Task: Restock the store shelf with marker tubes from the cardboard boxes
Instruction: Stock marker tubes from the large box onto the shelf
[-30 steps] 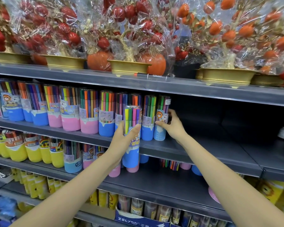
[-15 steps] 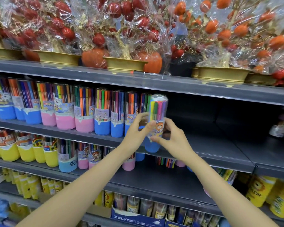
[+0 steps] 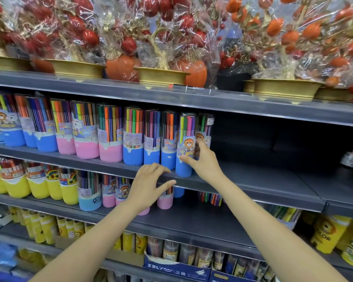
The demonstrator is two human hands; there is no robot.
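Note:
A clear marker tube with a blue base (image 3: 184,143) stands upright at the right end of a row of blue and pink marker tubes (image 3: 110,135) on the grey shelf (image 3: 253,180). My right hand (image 3: 202,161) touches this tube, thumb against its lower front and fingers along its right side. Below and left of it, my left hand (image 3: 149,186) hovers in front of the shelf edge with fingers spread and loosely bent, holding nothing. Another tube stands partly hidden behind my right hand's fingers.
To the right of the tube the shelf is bare and dark. Wrapped ornamental fruit trees in gold pots (image 3: 161,76) fill the shelf above. Yellow, blue and pink tubes (image 3: 39,184) stand on the shelf below; blue cardboard boxes (image 3: 177,269) of tubes sit lower down.
The tube that both hands carried now stands on the shelf at the row's right end. My left hand has let go and dropped lower; my right hand stays on the tube.

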